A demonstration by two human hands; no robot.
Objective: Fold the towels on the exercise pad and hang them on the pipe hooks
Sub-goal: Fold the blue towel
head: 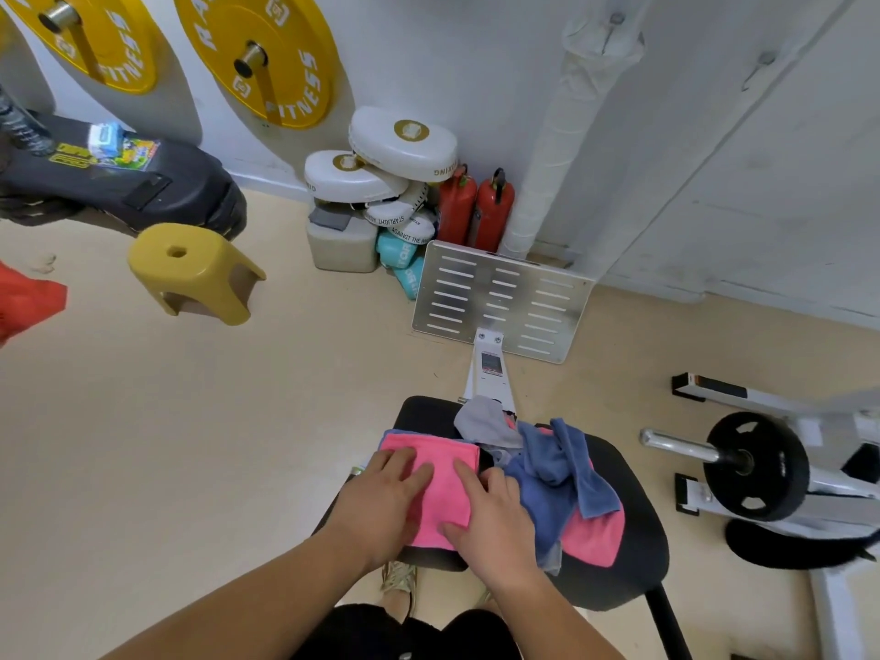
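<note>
**Gym corner: pink towel pressed flat on pad**

Gym corner, pale floor (190, 445), white wall (476, 64). Black exercise pad (624, 564) carries a loose towel heap (552, 473) on its right side. Folded pink towel (445, 493) sits at its left edge. Left hand (385, 497) and right hand (495, 514) lie flat, fingers spread, pressing it. Risk: the fold may spring open on lifting, and the edge placement invites slipping off.
</note>
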